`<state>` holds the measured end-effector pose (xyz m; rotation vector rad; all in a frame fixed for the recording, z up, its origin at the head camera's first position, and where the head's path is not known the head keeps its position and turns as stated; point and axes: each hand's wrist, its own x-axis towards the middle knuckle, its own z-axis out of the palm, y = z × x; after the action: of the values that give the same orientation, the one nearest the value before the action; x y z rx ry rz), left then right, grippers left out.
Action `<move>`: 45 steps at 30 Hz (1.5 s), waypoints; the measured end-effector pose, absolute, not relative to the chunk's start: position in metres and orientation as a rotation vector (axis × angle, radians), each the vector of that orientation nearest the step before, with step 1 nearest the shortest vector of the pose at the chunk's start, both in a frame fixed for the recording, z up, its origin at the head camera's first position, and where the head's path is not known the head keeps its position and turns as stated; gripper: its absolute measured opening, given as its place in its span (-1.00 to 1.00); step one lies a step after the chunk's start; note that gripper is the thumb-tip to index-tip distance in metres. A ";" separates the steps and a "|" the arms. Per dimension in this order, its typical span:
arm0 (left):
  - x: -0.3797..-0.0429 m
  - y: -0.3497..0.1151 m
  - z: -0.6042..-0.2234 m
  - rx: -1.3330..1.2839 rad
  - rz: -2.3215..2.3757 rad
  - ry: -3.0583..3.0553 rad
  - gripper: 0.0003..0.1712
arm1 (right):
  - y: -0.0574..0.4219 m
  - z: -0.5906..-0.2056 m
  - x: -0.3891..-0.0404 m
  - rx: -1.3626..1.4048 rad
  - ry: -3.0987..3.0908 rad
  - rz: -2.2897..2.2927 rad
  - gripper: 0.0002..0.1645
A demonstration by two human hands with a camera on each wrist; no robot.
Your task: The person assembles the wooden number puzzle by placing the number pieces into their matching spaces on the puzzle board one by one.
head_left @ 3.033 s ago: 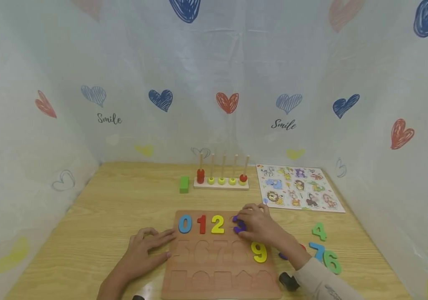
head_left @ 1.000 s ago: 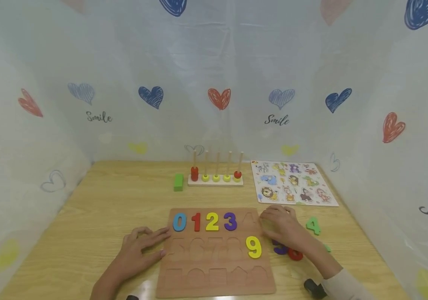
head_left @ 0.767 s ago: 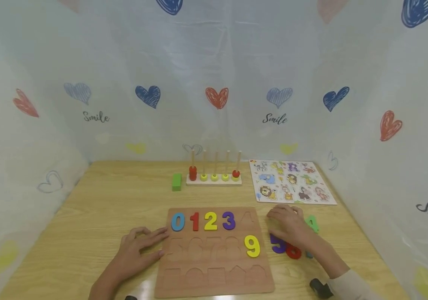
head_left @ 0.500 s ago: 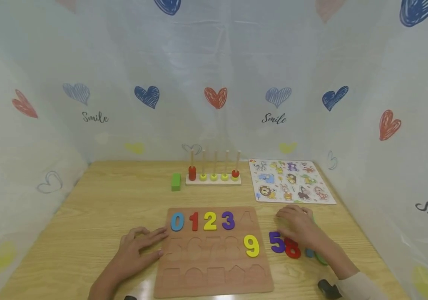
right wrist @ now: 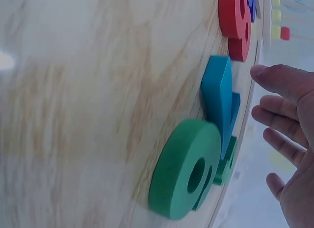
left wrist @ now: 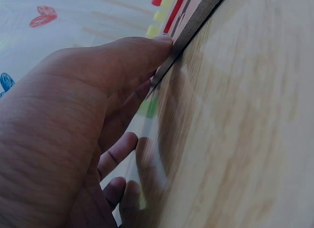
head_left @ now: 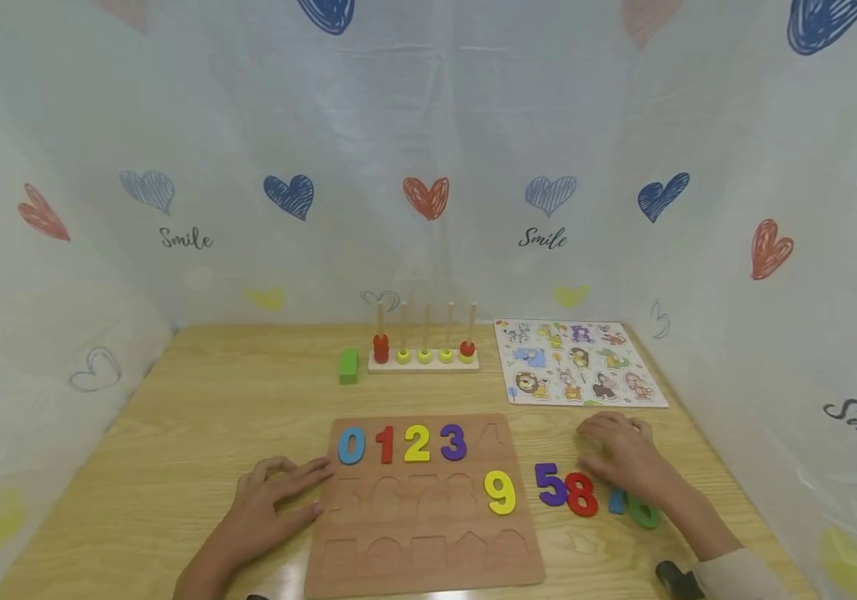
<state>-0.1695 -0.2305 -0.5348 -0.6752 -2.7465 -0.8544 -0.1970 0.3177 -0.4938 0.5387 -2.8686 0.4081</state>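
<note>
1. Brown no. board, shallow cut outlines, on wood-grain tbl; my L hand, fingers loosely extended, touches its L edge.
2. My R hand: fingers apart, holding nothing, nr chunky blue 7, rounded green 6.
3. Vs 3 s ago: R hand's off purple 3, now uncovered in top row.

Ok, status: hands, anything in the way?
Left hand touching brown wooden number board. Right hand empty, partly hiding blue numeral 7 in head view. 4-shaped recess unfilled.

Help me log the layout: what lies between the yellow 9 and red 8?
In the head view, the puzzle board's right edge, a strip of table and the purple 5 lie there.
</note>
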 end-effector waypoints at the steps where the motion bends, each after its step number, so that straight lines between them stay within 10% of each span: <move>1: -0.169 -0.231 -0.535 -0.676 -0.858 -2.745 -0.50 | 0.320 -0.494 -0.197 0.533 -2.867 0.406 -0.52; 45: -0.170 -0.231 -0.536 -0.670 -0.842 -2.747 -0.50 | 0.359 -0.485 -0.192 0.372 -2.965 0.399 -0.39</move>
<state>-0.1705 -0.2306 -0.5363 -0.6704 -2.7466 -0.8422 -0.1923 0.3594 -0.4847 0.3723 -2.9645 0.3990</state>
